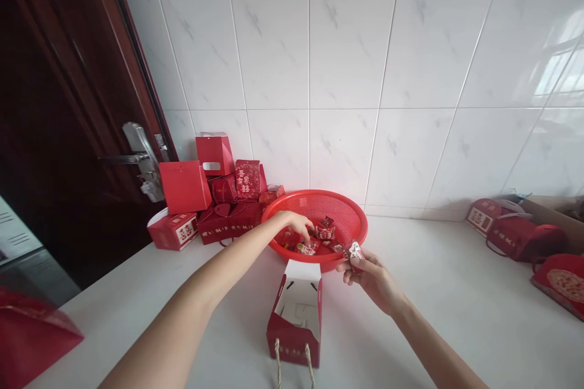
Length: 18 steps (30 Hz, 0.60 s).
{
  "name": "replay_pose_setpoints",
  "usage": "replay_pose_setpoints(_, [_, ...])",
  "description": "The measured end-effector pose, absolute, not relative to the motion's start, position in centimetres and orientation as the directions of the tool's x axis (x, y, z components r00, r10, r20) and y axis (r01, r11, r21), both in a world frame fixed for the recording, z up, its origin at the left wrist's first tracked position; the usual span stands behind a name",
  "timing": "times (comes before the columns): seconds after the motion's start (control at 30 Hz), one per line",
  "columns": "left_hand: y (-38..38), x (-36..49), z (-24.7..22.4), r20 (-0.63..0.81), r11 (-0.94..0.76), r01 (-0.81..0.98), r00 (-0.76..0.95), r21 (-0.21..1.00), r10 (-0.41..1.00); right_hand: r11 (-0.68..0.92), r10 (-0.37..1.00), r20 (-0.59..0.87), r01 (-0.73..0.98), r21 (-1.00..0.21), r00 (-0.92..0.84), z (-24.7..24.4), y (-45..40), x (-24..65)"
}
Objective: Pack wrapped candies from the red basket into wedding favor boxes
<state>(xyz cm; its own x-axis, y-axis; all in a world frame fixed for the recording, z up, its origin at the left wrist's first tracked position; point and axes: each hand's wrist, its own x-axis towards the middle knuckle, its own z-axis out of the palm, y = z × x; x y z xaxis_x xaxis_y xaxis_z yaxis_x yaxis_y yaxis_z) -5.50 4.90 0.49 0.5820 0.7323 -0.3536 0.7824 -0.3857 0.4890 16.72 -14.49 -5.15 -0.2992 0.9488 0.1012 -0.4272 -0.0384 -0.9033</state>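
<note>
My left hand [296, 223] reaches over the rim of a red plastic colander [337, 202], fingers apart and pointing down at the wrapped candies [325, 233] inside. Its fingertips are close to a white-and-red candy [305, 248]; whether they touch it I cannot tell. At the colander's front right edge, my right hand [371, 276] is closed around a red-and-white wrapped candy [354, 251]. Between my forearms stands a dark red gift box [294, 345] with its top open, a white inside and rope handles hanging at the front.
Several red gift boxes [185, 188] are stacked at the back left, near a dark door [68, 73]. More red boxes [524, 237] sit at the far right beside a cardboard box [554, 209]. Another red box [36, 334] is at the lower left. A tiled wall [342, 73] backs the white table [410, 292].
</note>
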Motion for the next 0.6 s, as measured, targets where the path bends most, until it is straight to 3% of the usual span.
replay_pose_setpoints(0.23, [4.8,-4.5,-0.3,-0.257,-0.321,0.701,0.585,0.636,0.769,-0.122,0.836,0.051,-0.275,-0.954,-0.547,-7.4,-14.4,17.1])
replay_pose_setpoints(0.6, [4.1,-4.0,0.6,0.044,-0.238,0.289,0.548,0.927,0.835,-0.155,0.852,0.016,-0.281,-0.947,-0.524,-9.0,-14.1,16.7])
